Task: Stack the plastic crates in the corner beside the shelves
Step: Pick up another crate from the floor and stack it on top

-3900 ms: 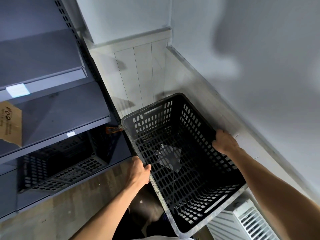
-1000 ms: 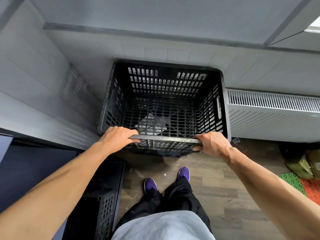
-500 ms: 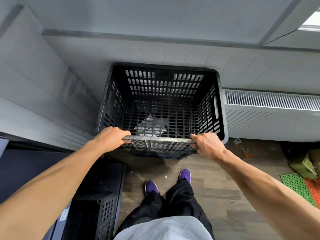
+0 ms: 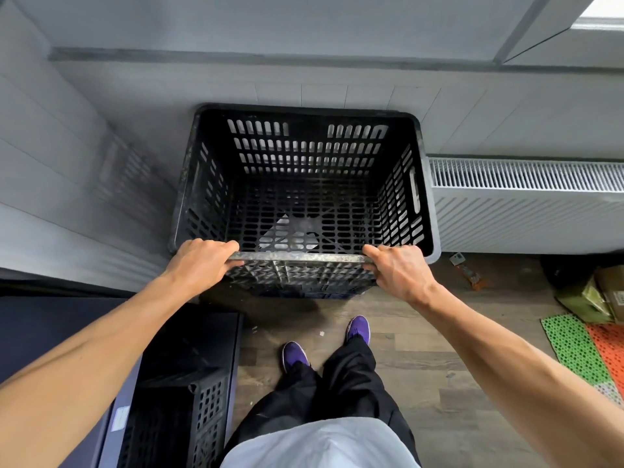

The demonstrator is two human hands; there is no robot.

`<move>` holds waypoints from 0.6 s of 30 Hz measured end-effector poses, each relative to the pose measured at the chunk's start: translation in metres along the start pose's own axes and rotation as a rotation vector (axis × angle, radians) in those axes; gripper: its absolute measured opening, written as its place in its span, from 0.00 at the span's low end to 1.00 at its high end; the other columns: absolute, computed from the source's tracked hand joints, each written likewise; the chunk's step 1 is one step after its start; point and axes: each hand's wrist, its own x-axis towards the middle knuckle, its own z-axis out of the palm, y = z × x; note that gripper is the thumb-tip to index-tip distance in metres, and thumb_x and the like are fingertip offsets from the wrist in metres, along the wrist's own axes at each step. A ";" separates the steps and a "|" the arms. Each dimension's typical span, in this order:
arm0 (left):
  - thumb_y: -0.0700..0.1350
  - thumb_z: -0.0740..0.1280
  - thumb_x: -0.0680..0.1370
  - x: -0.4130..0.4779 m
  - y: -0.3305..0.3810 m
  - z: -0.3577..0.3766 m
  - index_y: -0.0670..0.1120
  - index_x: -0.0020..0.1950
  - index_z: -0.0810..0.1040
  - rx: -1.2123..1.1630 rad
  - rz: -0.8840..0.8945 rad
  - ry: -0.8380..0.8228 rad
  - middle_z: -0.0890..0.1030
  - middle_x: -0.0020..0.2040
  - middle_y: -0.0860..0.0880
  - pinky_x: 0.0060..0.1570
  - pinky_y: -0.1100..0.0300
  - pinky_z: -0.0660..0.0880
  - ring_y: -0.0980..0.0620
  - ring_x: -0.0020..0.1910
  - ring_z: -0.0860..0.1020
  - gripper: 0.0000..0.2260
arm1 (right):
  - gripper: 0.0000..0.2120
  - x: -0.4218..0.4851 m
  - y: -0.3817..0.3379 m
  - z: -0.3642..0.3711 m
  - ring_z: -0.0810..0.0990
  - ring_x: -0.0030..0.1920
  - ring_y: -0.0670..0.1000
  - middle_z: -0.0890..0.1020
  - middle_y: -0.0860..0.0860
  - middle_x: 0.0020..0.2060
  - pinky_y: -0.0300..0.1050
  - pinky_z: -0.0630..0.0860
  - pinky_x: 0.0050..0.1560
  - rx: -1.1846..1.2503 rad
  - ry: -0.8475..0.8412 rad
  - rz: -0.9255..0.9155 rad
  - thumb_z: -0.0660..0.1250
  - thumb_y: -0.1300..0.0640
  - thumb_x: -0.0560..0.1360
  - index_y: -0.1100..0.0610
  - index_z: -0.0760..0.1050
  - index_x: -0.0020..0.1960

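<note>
1. Two pale grey panelled walls (image 4: 101,146) meet in a corner at the top left, and a wood-plank floor (image 4: 456,383) runs along the bottom.
2. The big black plastic crate (image 4: 304,157) is tucked right into that corner. Its far side is against the back wall, its left side is near the side wall and its open top faces up. You can't see what's underneath it. A pale patch (image 4: 290,234) shows through the bottom grid.
3. A white radiator (image 4: 526,204) sits just to the right of the crate, along the same back wall.
4. The dark shelf unit (image 4: 50,325) is at lower left, with a second black crate (image 4: 209,410) sitting in it.
5. The left hand (image 4: 202,261) has its fingers curled over the near rim of the corner crate at the left end, so it's gripping the crate.
6. The right hand (image 4: 398,268) is wrapped round the same near rim at the right end and grips it too.
7. At the far right, a green mat (image 4: 570,349) and an orange mat (image 4: 607,346) lie side by side on the floor, with a cardboard box (image 4: 611,288) behind them.
8. Two purple shoes (image 4: 294,356) are planted on the floor in front of the crate, a little apart from it.
9. There's a small bit of junk (image 4: 466,268) on the floor by the radiator's foot. It's too small to make out what it is.
</note>
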 end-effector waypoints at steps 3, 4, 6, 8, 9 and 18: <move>0.55 0.67 0.78 0.004 0.004 0.005 0.46 0.45 0.76 -0.010 -0.048 -0.027 0.83 0.34 0.51 0.30 0.57 0.66 0.44 0.34 0.83 0.13 | 0.09 0.010 0.001 -0.001 0.83 0.36 0.54 0.83 0.49 0.39 0.45 0.71 0.32 -0.010 -0.018 0.000 0.63 0.50 0.79 0.53 0.70 0.55; 0.55 0.66 0.78 0.006 0.005 0.007 0.46 0.46 0.76 -0.021 -0.064 -0.025 0.83 0.35 0.51 0.31 0.57 0.66 0.44 0.35 0.83 0.13 | 0.09 0.013 0.003 -0.001 0.83 0.36 0.54 0.83 0.49 0.40 0.44 0.70 0.32 -0.006 -0.021 -0.006 0.64 0.50 0.79 0.53 0.71 0.56; 0.55 0.66 0.78 0.010 0.007 0.009 0.46 0.47 0.76 -0.034 -0.085 -0.016 0.84 0.37 0.50 0.31 0.57 0.66 0.43 0.37 0.83 0.12 | 0.10 0.017 0.008 -0.002 0.83 0.36 0.54 0.84 0.49 0.40 0.44 0.68 0.32 -0.012 -0.011 -0.021 0.65 0.50 0.79 0.53 0.71 0.56; 0.55 0.65 0.79 0.013 0.004 0.009 0.47 0.50 0.75 -0.037 -0.077 -0.048 0.84 0.39 0.50 0.32 0.55 0.68 0.43 0.39 0.83 0.12 | 0.11 0.020 0.012 -0.003 0.83 0.37 0.54 0.84 0.49 0.40 0.43 0.67 0.32 -0.014 0.004 -0.038 0.65 0.48 0.79 0.53 0.72 0.57; 0.55 0.64 0.79 0.012 0.003 0.009 0.48 0.52 0.75 -0.044 -0.071 -0.063 0.84 0.40 0.50 0.33 0.55 0.70 0.43 0.40 0.83 0.12 | 0.11 0.020 0.012 -0.002 0.84 0.37 0.55 0.84 0.49 0.40 0.43 0.67 0.32 -0.009 0.000 -0.040 0.64 0.47 0.79 0.53 0.72 0.57; 0.58 0.62 0.80 0.007 0.000 0.008 0.51 0.56 0.75 -0.092 -0.122 -0.122 0.84 0.43 0.49 0.39 0.54 0.70 0.44 0.43 0.82 0.13 | 0.12 0.014 0.014 0.001 0.84 0.40 0.60 0.84 0.53 0.39 0.49 0.75 0.36 0.074 -0.031 -0.133 0.63 0.47 0.80 0.55 0.72 0.56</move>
